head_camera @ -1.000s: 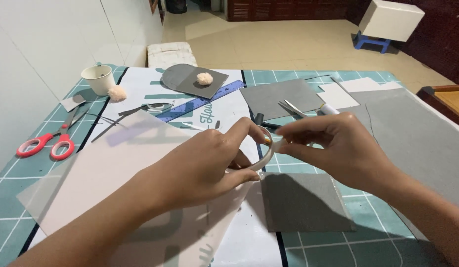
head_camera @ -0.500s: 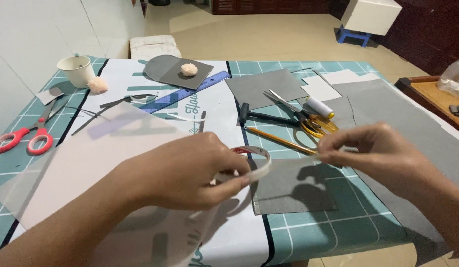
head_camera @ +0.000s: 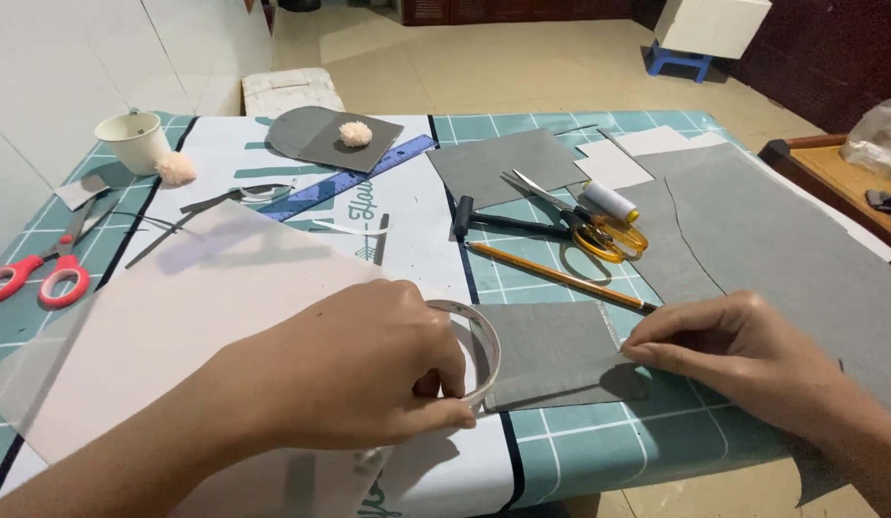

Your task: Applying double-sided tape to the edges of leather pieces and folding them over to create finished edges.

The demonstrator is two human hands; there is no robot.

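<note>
Now the left hand (head_camera: 354, 369) grips a roll of clear tape (head_camera: 474, 350) at the near edge of the counter (head_camera: 599, 446), fingers closed around its ring. Just beside it, the right hand (head_camera: 743, 360) pinches the right edge of a small grey felt rectangle (head_camera: 556, 353) lying flat on the green cutting mat, with a pencil (head_camera: 560, 276) just beyond.

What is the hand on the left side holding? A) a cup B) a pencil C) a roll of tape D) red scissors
C: the left hand grips a roll of tape standing on the mat beside the small grey felt piece, while the red scissors, pencil and cup lie untouched farther away.
</note>
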